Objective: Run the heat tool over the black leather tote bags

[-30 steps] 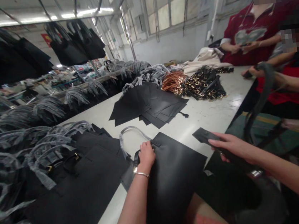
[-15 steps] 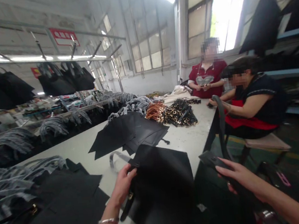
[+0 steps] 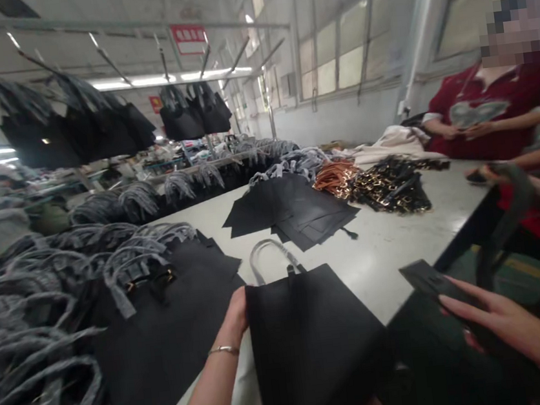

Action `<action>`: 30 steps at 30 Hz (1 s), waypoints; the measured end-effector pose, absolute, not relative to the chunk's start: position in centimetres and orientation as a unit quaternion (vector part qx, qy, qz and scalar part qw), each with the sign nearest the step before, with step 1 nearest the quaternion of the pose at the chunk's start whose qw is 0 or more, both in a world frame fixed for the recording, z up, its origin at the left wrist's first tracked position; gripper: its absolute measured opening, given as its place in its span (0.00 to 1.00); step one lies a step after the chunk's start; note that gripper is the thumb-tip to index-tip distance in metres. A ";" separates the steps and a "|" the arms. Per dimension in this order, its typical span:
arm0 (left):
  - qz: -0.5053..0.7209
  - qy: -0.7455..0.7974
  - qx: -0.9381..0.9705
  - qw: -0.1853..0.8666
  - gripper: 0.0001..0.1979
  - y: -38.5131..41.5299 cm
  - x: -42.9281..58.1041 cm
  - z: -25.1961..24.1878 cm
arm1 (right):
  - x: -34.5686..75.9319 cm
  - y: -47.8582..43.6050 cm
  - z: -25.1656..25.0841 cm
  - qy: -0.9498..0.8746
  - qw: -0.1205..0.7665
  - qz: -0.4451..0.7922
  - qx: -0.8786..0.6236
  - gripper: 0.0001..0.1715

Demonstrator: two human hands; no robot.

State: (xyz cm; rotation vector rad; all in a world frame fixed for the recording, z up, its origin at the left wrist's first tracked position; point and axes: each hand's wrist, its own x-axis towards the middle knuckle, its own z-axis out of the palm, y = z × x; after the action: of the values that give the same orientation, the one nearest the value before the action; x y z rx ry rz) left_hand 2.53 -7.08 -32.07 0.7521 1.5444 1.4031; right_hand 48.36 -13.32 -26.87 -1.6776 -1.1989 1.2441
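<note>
A black leather bag panel [image 3: 310, 341] with a wrapped grey handle [image 3: 271, 257] lies on the white table [image 3: 392, 247] in front of me. My left hand [image 3: 236, 313], with a bracelet at the wrist, grips the panel's left edge; its fingers are tucked behind the leather. My right hand [image 3: 488, 317] is off the table's right edge, fingers closed around a small flat black piece [image 3: 427, 279] that juts up and left from it.
Stacked black bags with wrapped handles [image 3: 128, 290] fill the left. Flat black panels [image 3: 295, 212], brown straps [image 3: 338, 175] and black-and-gold hardware [image 3: 390, 185] lie further back. Two other people [image 3: 498, 114] sit at the right. Black bags [image 3: 192, 114] hang overhead.
The view swung right and back left. My left hand shifted from the handle base to the panel's left edge, and the panel now stands straighter. My right hand kept hold of the small piece.
</note>
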 end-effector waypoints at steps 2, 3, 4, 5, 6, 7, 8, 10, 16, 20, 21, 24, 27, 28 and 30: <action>0.576 0.671 0.291 0.366 0.04 -8.1 1.9 -32.2 | 46.6 -12.7 -27.4 -0.496 0.320 0.501 -0.632 0.49; 0.582 0.686 0.298 0.320 0.07 -8.7 2.1 -32.2 | 45.5 -12.4 -27.7 -0.511 0.298 0.512 -0.623 0.48; 0.581 0.694 0.325 0.273 0.09 -9.4 2.6 -32.2 | 44.4 -12.0 -28.0 -0.525 0.275 0.523 -0.613 0.47; 0.568 0.696 0.376 0.229 0.10 -10.3 3.4 -32.3 | 43.1 -11.5 -28.2 -0.538 0.252 0.534 -0.602 0.46; 0.538 0.688 0.448 0.192 0.10 -11.3 4.4 -32.6 | 41.9 -11.1 -28.5 -0.550 0.228 0.545 -0.590 0.44; 0.491 0.671 0.531 0.162 0.10 -12.3 5.7 -33.1 | 40.7 -10.6 -28.8 -0.562 0.206 0.558 -0.575 0.41; 0.433 0.647 0.610 0.148 0.12 -13.4 7.0 -33.7 | 39.5 -10.2 -29.1 -0.569 0.185 0.572 -0.561 0.39; 0.320 0.613 0.708 0.143 0.17 -15.2 9.5 -35.2 | 37.6 -9.4 -29.7 -0.574 0.146 0.601 -0.537 0.34; 0.201 0.588 0.775 0.115 0.21 -17.5 11.8 -37.6 | 34.3 -6.4 -30.9 -0.576 0.056 0.637 -0.509 0.28; 0.199 0.591 0.775 0.104 0.21 -17.3 11.4 -37.3 | 33.1 -4.6 -30.2 -0.571 0.035 0.632 -0.523 0.28; 0.202 0.594 0.772 0.104 0.21 -17.3 11.5 -37.2 | 33.0 -4.4 -29.9 -0.573 0.027 0.631 -0.523 0.28; 0.212 0.601 0.763 0.106 0.21 -17.4 11.6 -37.2 | 33.6 -4.3 -29.6 -0.584 0.013 0.623 -0.520 0.28; 0.217 0.597 0.764 0.110 0.20 -17.4 11.7 -37.2 | 33.7 -4.1 -29.6 -0.577 0.008 0.625 -0.526 0.29; 0.218 0.594 0.766 0.112 0.20 -17.4 11.6 -37.2 | 33.4 -4.1 -29.6 -0.575 0.008 0.625 -0.527 0.28; 0.218 0.589 0.770 0.115 0.20 -17.4 11.5 -37.1 | 32.3 -3.9 -29.6 -0.590 0.034 0.607 -0.532 0.27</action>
State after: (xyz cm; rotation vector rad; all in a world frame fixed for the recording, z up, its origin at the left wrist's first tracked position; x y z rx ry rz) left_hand 11.52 -17.36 -37.06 2.2550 1.7259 0.6381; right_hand 32.27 -3.91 -29.58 -1.6361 -1.8140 1.8665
